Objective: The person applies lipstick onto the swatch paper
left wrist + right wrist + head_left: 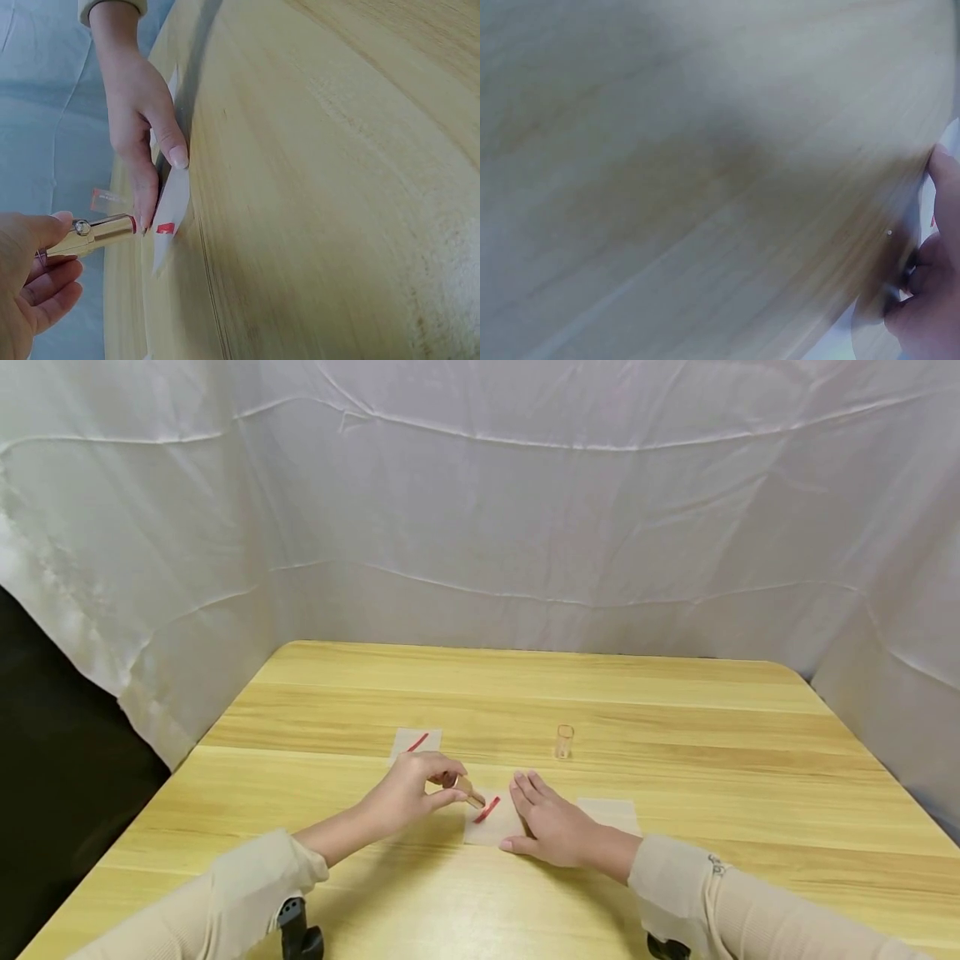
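Note:
My left hand point(405, 789) pinches a gold lipstick point(468, 790) between thumb and fingers. In the left wrist view, the tube of the lipstick point(101, 232) ends in a little red. It points at a small white sheet of paper point(487, 835) with a slanted red stroke point(487, 810), and its tip is close to the stroke. My right hand point(557, 828) rests on the right side of that sheet, fingers straight and thumb spread. Only part of the right hand point(941, 262) shows at the edge of the right wrist view.
A second sheet point(405, 740) with a red stroke lies at the back left. To the right of my right hand lies a third white sheet point(611, 814). A small transparent cap point(564, 742) stands behind the hands on the wooden table point(675, 710). White curtains point(525, 510) surround the table.

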Tool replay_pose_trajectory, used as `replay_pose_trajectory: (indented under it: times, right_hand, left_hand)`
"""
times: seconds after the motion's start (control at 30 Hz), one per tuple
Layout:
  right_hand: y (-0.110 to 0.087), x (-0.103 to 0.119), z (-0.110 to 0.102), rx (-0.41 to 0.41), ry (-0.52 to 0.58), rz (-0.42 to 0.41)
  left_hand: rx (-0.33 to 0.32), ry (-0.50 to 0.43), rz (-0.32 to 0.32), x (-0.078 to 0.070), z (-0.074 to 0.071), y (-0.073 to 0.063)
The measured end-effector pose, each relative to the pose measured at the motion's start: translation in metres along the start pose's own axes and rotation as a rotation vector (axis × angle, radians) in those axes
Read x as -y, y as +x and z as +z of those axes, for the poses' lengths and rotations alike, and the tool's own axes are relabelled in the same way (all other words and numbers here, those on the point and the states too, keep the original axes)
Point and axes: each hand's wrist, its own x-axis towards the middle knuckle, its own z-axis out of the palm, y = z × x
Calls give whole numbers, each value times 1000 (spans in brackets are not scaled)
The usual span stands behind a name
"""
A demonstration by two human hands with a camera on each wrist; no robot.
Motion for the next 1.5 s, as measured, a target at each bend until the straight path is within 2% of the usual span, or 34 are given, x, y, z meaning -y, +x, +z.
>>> replay_pose_trajectory:
  times: [0.43,0.7,1.0,1.3,1.5]
  right_hand:
    - [-1,-2,0,8,55,18]
    - [-7,-8,-2,-46,146,6]
    - [-19,-23,-13,-196,75,-38]
    - [-38,-37,-15,-281,-54,-116]
    - [-53,-46,-13,-308,-105,-98]
  left_hand:
    - [-51,-61,-4,-2,2,6]
    - [-110,-83,-11,-4,5,9]
    - [-164,-100,-12,-6,9,12]
    - [-179,-124,-31,-5,17,14]
    - [-197,-141,-33,-8,20,16]
